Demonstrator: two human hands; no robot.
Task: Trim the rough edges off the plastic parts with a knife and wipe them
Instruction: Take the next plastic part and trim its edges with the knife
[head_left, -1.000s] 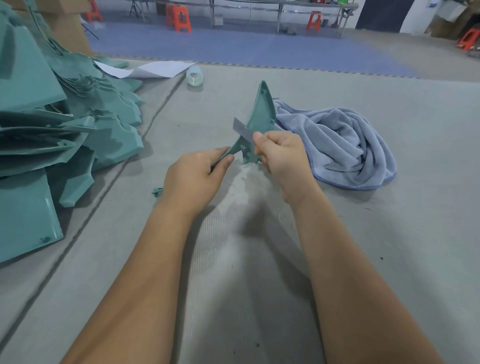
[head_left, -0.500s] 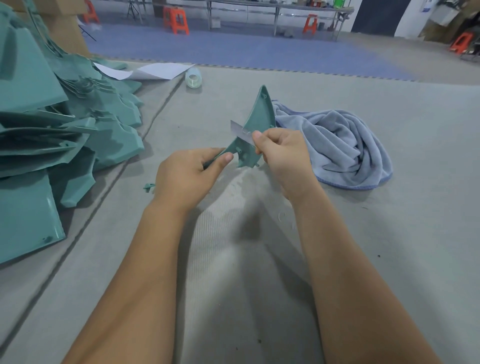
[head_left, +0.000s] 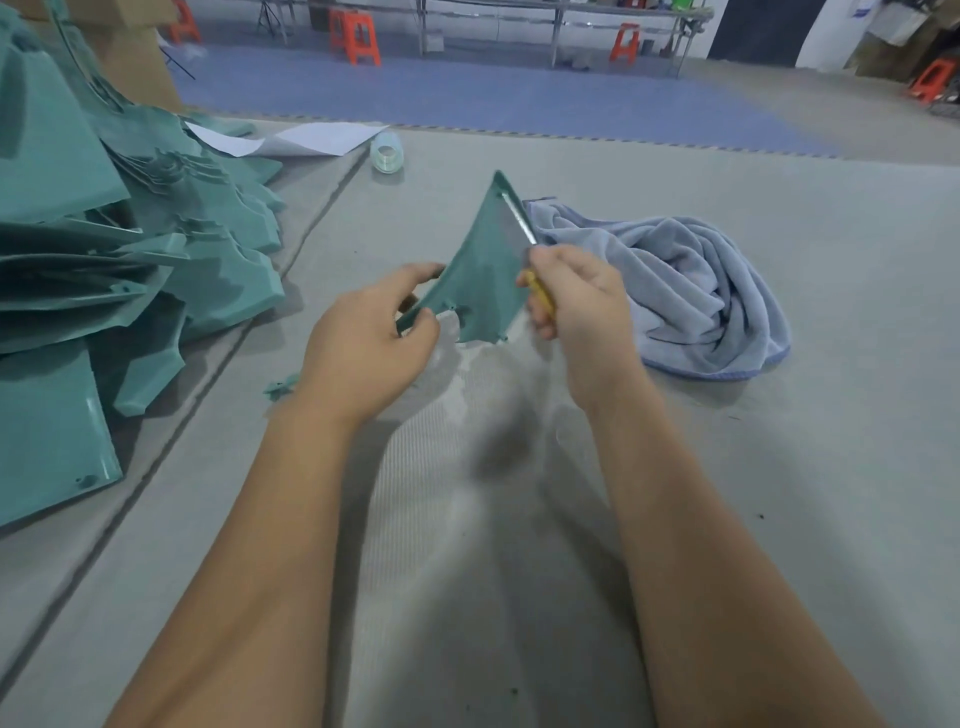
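Observation:
A teal triangular plastic part (head_left: 480, 270) stands tilted above the grey mat, its tip pointing away from me. My left hand (head_left: 363, 338) pinches its lower left corner. My right hand (head_left: 576, 296) grips a yellow-handled knife (head_left: 524, 234), whose blade lies along the part's right edge, up toward the tip. Most of the handle is hidden in my fist. A crumpled light-blue cloth (head_left: 680, 291) lies on the mat just right of my right hand.
A big heap of teal plastic parts (head_left: 104, 249) fills the left side. A small teal offcut (head_left: 280, 387) lies by my left wrist. A clear tape roll (head_left: 387, 153) and white paper (head_left: 306, 137) sit at the far edge. Pale shavings dust the mat (head_left: 467, 519).
The part has turned so its broad face shows to me. The knife has moved from the part's left side near the base to its right edge, blade pointing up toward the tip.

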